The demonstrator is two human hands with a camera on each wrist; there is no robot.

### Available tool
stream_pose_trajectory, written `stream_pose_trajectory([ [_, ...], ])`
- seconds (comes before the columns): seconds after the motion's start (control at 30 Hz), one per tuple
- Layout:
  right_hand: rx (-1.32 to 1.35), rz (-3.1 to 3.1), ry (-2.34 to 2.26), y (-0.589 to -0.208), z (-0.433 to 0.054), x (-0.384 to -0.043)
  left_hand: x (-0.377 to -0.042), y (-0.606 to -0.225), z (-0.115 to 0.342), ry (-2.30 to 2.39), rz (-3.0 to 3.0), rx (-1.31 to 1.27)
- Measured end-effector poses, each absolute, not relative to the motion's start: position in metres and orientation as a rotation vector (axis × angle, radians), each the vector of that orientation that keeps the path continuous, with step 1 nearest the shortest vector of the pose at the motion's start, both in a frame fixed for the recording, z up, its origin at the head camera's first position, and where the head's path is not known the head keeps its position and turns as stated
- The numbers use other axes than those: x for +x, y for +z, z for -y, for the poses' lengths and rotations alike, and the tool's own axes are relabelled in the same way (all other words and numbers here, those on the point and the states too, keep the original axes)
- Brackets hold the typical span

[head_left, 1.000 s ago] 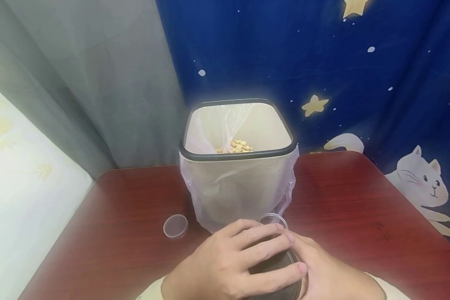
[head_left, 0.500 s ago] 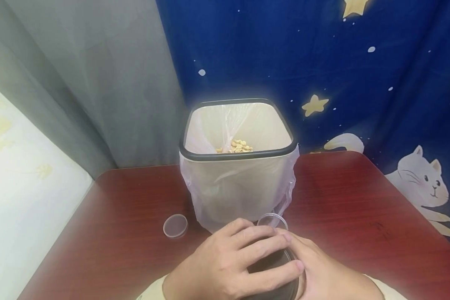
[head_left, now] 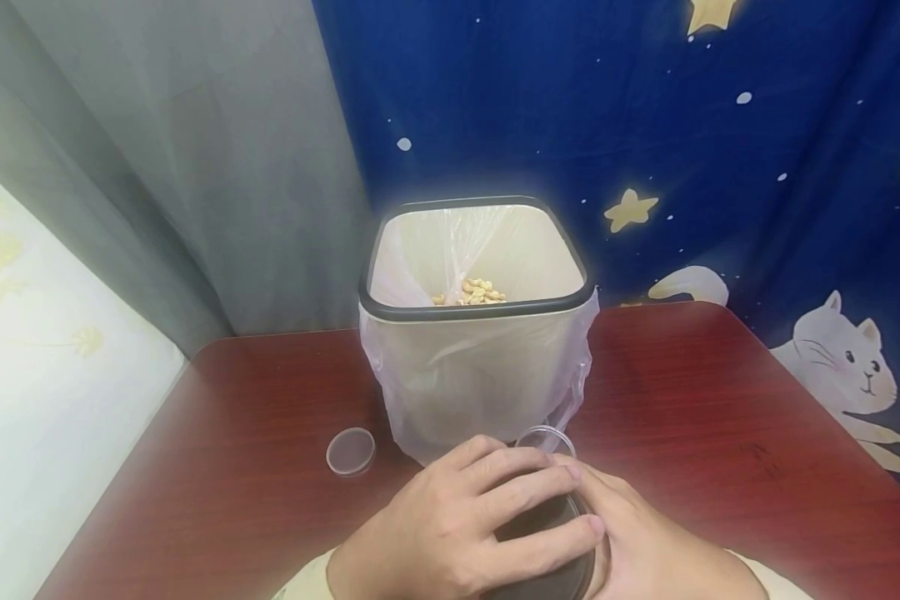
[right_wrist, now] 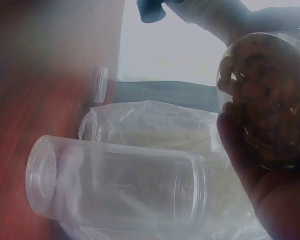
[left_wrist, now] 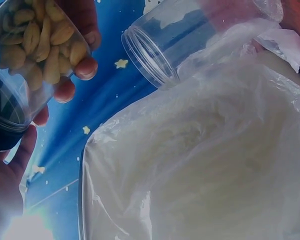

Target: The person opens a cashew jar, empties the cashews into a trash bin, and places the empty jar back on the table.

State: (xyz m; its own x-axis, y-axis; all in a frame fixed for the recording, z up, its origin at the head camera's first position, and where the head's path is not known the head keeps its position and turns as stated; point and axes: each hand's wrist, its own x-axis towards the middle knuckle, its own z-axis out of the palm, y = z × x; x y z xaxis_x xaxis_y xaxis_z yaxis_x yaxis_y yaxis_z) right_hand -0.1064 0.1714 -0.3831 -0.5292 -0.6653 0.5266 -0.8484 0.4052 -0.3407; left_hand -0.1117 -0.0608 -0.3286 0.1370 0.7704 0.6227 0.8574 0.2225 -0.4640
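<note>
Close to the table's near edge, my left hand [head_left: 450,525] spreads over the dark lid [head_left: 536,521] of a clear jar of peanuts [left_wrist: 45,42], gripping the lid. My right hand [head_left: 660,533] wraps round the jar's body from the right, its thumb and palm against the wall in the right wrist view. Just beyond the hands stands a second clear jar [right_wrist: 120,187], without a lid and with no nuts visible inside; the hands partly hide it in the head view.
A white bin [head_left: 472,358] with a dark rim and a plastic liner bag stands mid-table, with peanuts [head_left: 480,292] inside. Left of it a clear round lid [head_left: 351,452] lies on the red-brown table [head_left: 270,392]. Grey and blue curtains hang behind.
My left hand's fingertips have shifted slightly left and up in the head view, together with the peanut jar and lid. The bin, the second jar and the clear lid stay put.
</note>
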Motion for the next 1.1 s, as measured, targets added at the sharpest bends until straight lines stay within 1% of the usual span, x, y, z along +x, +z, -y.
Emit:
stream_pose_trajectory([
  [0.13, 1.317, 2.345, 0.837, -0.383, -0.171, -0.107, -0.113, -0.328, 0.061, -0.104, 1.604, -1.549],
  [0.4, 1.4, 2.263, 1.015, -0.388, -0.167, -0.113, -0.114, -0.333, 0.06, -0.125, 1.61, -1.529],
  [0.57, 1.427, 2.217, 1.009, -0.389, -0.167, -0.115, -0.114, -0.334, 0.059, -0.143, 1.628, -1.527],
  [0.83, 1.316, 2.306, 1.055, -0.384, -0.166, -0.109, -0.113, -0.33, 0.059, -0.17, 1.659, -1.527],
  [1.1, 1.182, 2.364, 1.042, -0.381, -0.164, -0.105, -0.115, -0.332, 0.056, -0.268, 1.652, -1.443],
])
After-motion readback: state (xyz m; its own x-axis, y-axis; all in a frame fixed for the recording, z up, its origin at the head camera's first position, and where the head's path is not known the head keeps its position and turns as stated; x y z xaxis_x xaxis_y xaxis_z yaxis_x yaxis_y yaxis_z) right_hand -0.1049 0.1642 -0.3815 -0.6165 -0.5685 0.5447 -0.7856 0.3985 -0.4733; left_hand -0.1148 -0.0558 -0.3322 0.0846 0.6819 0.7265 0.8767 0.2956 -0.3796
